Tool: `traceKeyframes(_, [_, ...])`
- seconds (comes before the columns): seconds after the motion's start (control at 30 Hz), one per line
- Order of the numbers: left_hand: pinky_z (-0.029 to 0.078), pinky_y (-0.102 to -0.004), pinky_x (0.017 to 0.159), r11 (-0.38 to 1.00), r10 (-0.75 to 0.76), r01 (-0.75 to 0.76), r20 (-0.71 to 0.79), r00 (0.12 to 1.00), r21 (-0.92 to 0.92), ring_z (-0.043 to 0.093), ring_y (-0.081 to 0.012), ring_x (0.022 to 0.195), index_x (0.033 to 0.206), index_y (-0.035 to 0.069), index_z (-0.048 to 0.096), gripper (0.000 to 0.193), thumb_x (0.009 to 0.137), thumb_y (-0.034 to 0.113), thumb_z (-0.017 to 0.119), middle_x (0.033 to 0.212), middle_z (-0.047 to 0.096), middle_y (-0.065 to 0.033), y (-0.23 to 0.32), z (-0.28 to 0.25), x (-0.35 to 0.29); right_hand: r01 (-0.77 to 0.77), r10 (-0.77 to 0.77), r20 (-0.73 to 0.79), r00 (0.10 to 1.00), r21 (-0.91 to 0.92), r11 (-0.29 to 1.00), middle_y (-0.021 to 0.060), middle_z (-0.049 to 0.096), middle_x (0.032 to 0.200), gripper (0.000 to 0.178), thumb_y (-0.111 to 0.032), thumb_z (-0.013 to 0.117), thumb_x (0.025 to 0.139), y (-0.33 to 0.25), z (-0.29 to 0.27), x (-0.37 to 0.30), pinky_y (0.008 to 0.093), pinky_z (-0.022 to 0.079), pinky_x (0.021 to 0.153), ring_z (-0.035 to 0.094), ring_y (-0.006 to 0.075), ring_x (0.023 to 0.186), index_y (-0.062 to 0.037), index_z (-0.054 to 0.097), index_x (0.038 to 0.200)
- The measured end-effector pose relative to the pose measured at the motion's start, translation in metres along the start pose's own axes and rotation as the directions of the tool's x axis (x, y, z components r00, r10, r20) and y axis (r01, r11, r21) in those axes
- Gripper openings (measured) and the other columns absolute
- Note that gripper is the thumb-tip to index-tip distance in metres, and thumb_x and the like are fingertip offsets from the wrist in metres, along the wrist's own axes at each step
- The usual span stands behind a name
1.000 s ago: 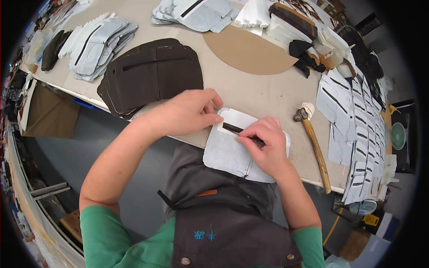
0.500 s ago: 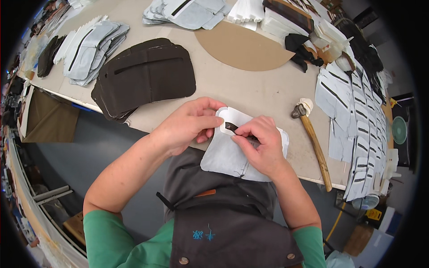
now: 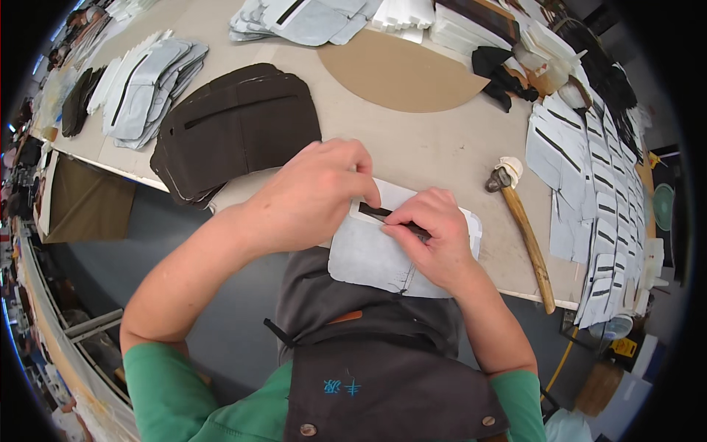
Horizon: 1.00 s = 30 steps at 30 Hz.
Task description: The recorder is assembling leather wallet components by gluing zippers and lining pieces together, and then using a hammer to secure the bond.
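Note:
A light grey-white panel (image 3: 362, 259) with a dark strip along its slot lies at the table's front edge, overhanging toward my lap. My right hand (image 3: 436, 237) is closed over its right part, thumb and forefinger pinching the dark strip (image 3: 374, 211). My left hand (image 3: 317, 188) arches over the panel's upper left part, its fingers bent and its fingertips at the left end of the slot. The left thumb and whatever those fingers may hold are hidden. Stitching and loose dark threads show near the panel's lower edge.
A hammer (image 3: 524, 239) with a wooden handle lies to the right. Dark brown panels (image 3: 239, 129) are stacked at left, beside grey-white panels (image 3: 140, 103). A tan curved board (image 3: 405, 72) lies farther back. Overlapping slotted pieces (image 3: 563, 158) line the right side.
My left hand has left the panel's upper left edge, turned over and curled its fingers down near the slot. My right hand keeps its pinch. The view has shifted slightly.

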State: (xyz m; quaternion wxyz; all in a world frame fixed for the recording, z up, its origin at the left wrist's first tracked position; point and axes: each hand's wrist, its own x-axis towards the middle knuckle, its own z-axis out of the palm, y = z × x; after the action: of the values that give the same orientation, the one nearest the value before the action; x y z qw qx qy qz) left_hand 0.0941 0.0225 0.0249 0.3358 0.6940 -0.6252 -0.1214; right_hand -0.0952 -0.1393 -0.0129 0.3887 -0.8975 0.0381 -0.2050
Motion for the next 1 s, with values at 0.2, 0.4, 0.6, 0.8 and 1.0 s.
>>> traceKeyframes(0.2, [0.047,-0.0389,0.092,0.978,0.101,-0.167,0.411,0.906,0.127,0.059,-0.0287,0.101,0.088,0.009,0.076,0.025,0.079,-0.009,0.061,0.099,0.059,-0.0074,0.0,-0.006,0.029,0.004,-0.004,-0.012,1.0,-0.032,0.999,-0.0001,0.064,0.081,0.014,-0.005,0.084,0.078,0.0,0.002,0.0,0.0363,0.042,0.083,0.058,0.0216,0.081,-0.0129,0.074,0.085])
traceKeyframes(0.4, [0.048,-0.0384,0.087,0.919,0.16,-0.324,0.538,0.828,0.226,0.058,-0.028,0.095,0.081,0.008,0.072,0.015,0.08,-0.005,0.064,0.094,0.059,-0.0073,-0.001,-0.009,0.044,-0.001,0.0,-0.013,1.0,-0.045,0.999,-0.0001,0.064,0.081,0.015,-0.005,0.084,0.078,0.001,0.002,0.001,0.0363,0.042,0.082,0.058,0.0213,0.081,-0.0131,0.074,0.085])
traceKeyframes(0.6, [0.05,-0.0388,0.085,0.951,0.213,-0.293,0.472,0.856,0.102,0.06,-0.0269,0.093,0.079,0.009,0.073,0.013,0.079,-0.003,0.069,0.091,0.058,-0.0054,-0.016,-0.011,0.039,-0.017,0.017,-0.003,1.0,-0.055,0.998,0.0009,0.066,0.084,0.015,-0.006,0.085,0.078,-0.001,0.002,0.003,0.0373,0.042,0.084,0.059,0.0234,0.083,-0.0119,0.074,0.087])
traceKeyframes(0.8, [0.05,-0.0382,0.084,0.939,0.322,-0.344,0.288,0.902,0.025,0.06,-0.0241,0.091,0.081,0.015,0.078,0.015,0.078,0.001,0.073,0.092,0.058,-0.0019,-0.035,-0.011,0.021,-0.028,0.031,0.026,0.999,-0.077,0.997,0.0023,0.067,0.086,0.016,-0.005,0.084,0.078,-0.003,0.0,0.003,0.0383,0.042,0.085,0.06,0.0255,0.085,-0.0096,0.072,0.088])
traceKeyframes(1.0, [0.048,-0.0383,0.083,0.947,0.309,-0.319,0.187,0.932,0.023,0.058,-0.0225,0.089,0.091,0.021,0.083,0.026,0.077,0.001,0.074,0.1,0.062,0.0006,-0.048,-0.006,-0.002,-0.061,0.066,0.063,0.996,-0.087,0.994,0.0025,0.068,0.087,0.015,-0.006,0.084,0.078,-0.006,0.0,0.005,0.0386,0.042,0.085,0.061,0.0257,0.086,-0.0098,0.072,0.088])
